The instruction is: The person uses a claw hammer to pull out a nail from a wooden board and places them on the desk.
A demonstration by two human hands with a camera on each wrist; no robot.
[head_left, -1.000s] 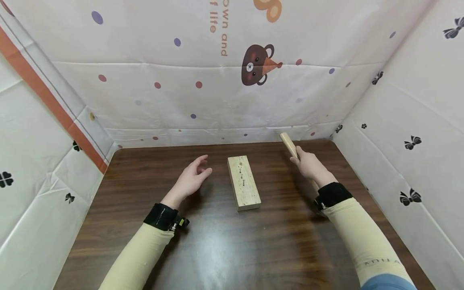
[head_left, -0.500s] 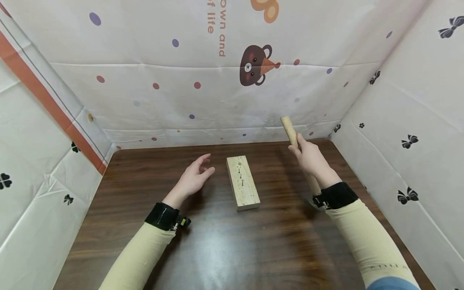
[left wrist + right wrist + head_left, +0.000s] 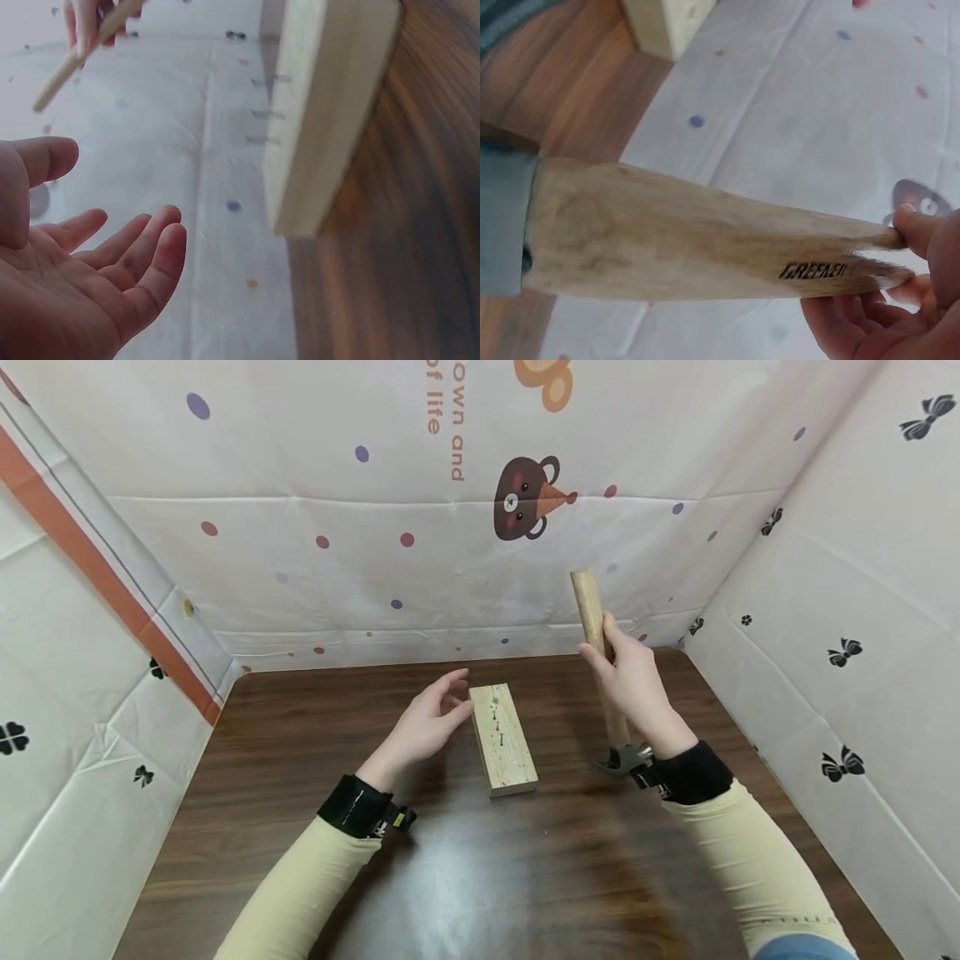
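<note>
My right hand [image 3: 633,683] grips a claw hammer by its wooden handle [image 3: 588,602], above the table right of the wood block. The hammer's metal head [image 3: 624,760] hangs low beside the wrist; in the right wrist view the handle [image 3: 667,232] bears dark lettering. A pale wood block [image 3: 512,752] lies flat mid-table, and three nails [image 3: 266,115] stand partly out of its top. Beside the block's left edge is my left hand [image 3: 427,722], fingers loosely bent and holding nothing. In the left wrist view its palm [image 3: 82,292] faces up, apart from the block.
The dark wood-grain table [image 3: 300,727] runs back to a white printed sheet [image 3: 337,577] with dots and a bear. More white sheeting [image 3: 825,610] stands along the right side, and an orange-striped sheet [image 3: 112,552] along the left.
My right hand has raised the hammer; its handle stands steeper and the head now shows. My left hand has moved right, up to the block's edge. The block has stayed in place.
</note>
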